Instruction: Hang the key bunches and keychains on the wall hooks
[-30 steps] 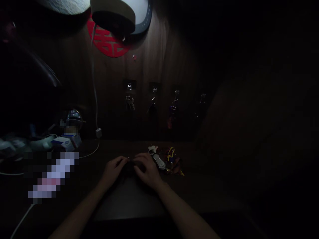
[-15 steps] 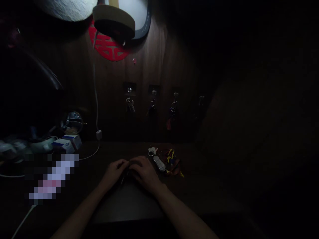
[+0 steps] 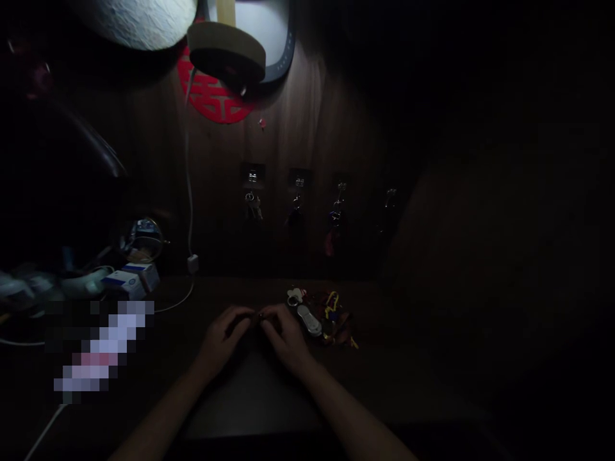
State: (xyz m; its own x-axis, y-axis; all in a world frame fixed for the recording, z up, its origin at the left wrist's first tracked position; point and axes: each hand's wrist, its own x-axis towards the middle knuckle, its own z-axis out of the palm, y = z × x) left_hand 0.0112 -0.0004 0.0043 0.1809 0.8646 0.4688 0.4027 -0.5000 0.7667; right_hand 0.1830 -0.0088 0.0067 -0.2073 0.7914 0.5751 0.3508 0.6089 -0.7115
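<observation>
The scene is very dark. My left hand (image 3: 221, 339) and my right hand (image 3: 283, 334) meet over the dark tabletop (image 3: 250, 390), fingers curled and pinched toward each other around a small item (image 3: 259, 317) I cannot make out. Just right of my right hand lies a bunch of keys (image 3: 307, 317) with a white fob and coloured cords (image 3: 336, 320).
A wooden wall panel behind carries a row of hooks with keys (image 3: 253, 198) and a red paper cutout (image 3: 216, 96). A white cable with plug (image 3: 191, 261) hangs down. Small boxes (image 3: 129, 278) and clutter sit at the left. A lamp (image 3: 225, 51) hangs overhead.
Both hands stay together at the same spot; the fingers shifted slightly around the small item. The view has tilted a little.
</observation>
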